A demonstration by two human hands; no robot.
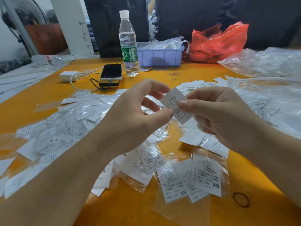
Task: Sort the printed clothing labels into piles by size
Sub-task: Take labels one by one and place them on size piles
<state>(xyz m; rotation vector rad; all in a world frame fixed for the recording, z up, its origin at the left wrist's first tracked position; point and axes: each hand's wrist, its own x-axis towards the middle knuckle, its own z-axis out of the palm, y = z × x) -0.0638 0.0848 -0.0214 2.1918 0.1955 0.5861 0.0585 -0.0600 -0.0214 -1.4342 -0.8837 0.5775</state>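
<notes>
Plainly, pinching the small white printed paper label (175, 104) between our left hand (136, 115) and right hand (216, 115) above mid-bench, thumbs covering its size mark, we risk dropping it into the near-edge XS-marked pile (192, 181) wrongly.

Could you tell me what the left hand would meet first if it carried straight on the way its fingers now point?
Most likely the held label: the left hand points rightward at it, its thumb and forefinger already at its edges. Just beyond are the fingers of the right hand, which pinches the same label. Depth is hard to judge.
</notes>
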